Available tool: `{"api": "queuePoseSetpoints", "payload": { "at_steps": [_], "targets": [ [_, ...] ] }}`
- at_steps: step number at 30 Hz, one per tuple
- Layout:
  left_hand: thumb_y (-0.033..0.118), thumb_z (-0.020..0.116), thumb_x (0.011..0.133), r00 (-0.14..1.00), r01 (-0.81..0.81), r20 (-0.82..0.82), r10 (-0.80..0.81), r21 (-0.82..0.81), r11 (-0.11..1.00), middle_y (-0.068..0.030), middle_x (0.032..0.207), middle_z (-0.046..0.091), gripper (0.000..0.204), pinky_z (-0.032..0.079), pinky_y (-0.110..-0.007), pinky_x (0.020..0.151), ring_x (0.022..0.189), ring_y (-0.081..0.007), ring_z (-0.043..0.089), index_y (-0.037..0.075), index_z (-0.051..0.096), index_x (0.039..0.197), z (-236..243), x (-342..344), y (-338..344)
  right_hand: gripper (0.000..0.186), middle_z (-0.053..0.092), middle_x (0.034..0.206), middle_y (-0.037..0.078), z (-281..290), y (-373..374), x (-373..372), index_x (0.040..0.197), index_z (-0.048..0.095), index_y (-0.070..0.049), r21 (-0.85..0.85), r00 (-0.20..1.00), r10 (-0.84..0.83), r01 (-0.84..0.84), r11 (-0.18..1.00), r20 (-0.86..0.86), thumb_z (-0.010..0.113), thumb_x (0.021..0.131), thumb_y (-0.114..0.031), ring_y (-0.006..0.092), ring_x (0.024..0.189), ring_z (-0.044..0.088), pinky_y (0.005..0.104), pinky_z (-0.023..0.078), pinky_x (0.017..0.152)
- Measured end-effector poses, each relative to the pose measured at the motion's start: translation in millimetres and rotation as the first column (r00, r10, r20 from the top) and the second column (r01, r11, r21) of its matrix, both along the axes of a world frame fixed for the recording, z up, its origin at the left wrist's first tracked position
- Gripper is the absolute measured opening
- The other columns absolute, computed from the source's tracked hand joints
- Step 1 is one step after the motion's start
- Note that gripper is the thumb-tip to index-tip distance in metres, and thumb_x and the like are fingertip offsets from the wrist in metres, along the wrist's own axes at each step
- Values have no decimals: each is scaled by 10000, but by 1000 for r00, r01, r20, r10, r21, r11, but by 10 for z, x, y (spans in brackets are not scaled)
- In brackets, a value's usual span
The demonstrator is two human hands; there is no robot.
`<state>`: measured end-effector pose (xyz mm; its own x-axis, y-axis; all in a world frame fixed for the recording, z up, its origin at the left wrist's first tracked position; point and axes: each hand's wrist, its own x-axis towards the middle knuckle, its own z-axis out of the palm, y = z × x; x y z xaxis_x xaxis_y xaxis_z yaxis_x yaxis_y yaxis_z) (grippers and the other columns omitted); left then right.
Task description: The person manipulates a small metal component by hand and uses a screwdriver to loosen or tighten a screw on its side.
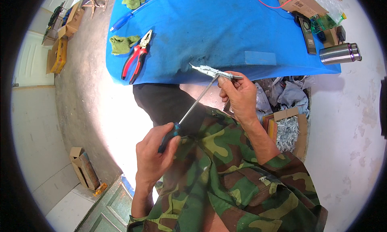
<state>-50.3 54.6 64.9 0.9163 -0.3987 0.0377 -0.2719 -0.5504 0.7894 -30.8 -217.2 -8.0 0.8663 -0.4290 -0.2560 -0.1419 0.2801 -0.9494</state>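
Observation:
My left hand (155, 151) is closed around the dark blue handle of a screwdriver (197, 101), whose long metal shaft slants up and to the right. Its tip meets the underside of a slim, whitish metal part (207, 70) with a thin pointed end on the left; I cannot make out its exact kind. My right hand (240, 97) pinches that part at its right end, just off the near edge of the blue-covered table (193, 30). Red-and-black combination pliers (138, 56) lie on the cloth to the left, jaws pointing away.
Beside the pliers are two green rags (123, 44) and a blue-handled screwdriver (128, 17). At the table's right stand a steel flask (340, 53) and a dark phone-like device (308, 36). Below the right edge, a cardboard box (301, 135) holds many metal pieces.

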Motion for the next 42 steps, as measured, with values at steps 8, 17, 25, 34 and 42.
{"api": "queuePoseSetpoints", "payload": {
  "at_steps": [8, 17, 25, 34, 42],
  "targets": [
    [92, 800, 909, 1000, 30, -9, -29, 19, 999, -157, 1067, 747, 355, 597, -336, 805, 926, -245, 753, 9, 718, 1244, 114, 57, -52, 258, 732, 871, 39, -19, 10, -12, 1158, 704, 24, -152, 999, 29, -31, 988, -18, 797, 954, -103, 66, 691, 643, 235, 516, 583],
    [-11, 809, 840, 991, 129, 9, -137, 264, 956, -178, 1119, 753, 445, 627, -388, 783, 934, -325, 781, 31, 717, 1274, 585, 289, 11, 222, 777, 887, 97, -29, -99, -5, 1098, 734, -8, -609, 981, 168, -75, 789, 97, 826, 905, -66, 123, 713, 703, 271, 543, 619],
    [12, 787, 867, 945, 276, 46, -322, 414, 868, -197, 1098, 772, 366, 620, -396, 762, 903, -371, 781, -10, 720, 1226, 976, 744, 6, 239, 755, 865, 126, 89, -190, 33, 1088, 736, -18, -731, 954, 263, -79, 678, 141, 836, 880, -82, 172, 642, 675, 319, 505, 567],
    [-8, 790, 850, 950, 312, -115, -292, 263, 913, -178, 1025, 777, 350, 607, -367, 741, 837, -278, 769, -21, 754, 1198, 981, 955, 134, 232, 737, 830, 115, 162, -256, -55, 1079, 737, -23, -708, 938, 333, -170, 686, 97, 829, 879, -97, 166, 622, 647, 314, 467, 545],
    [25, 794, 860, 957, 290, -54, -285, 195, 937, -157, 959, 752, 342, 577, -342, 730, 802, -252, 737, -11, 732, 1194, 908, 854, 173, 190, 693, 833, -20, 334, -269, -39, 1091, 730, -5, -409, 960, 280, -244, 880, 31, 796, 931, -83, 21, 709, 565, 236, 438, 601]
  ]
}}
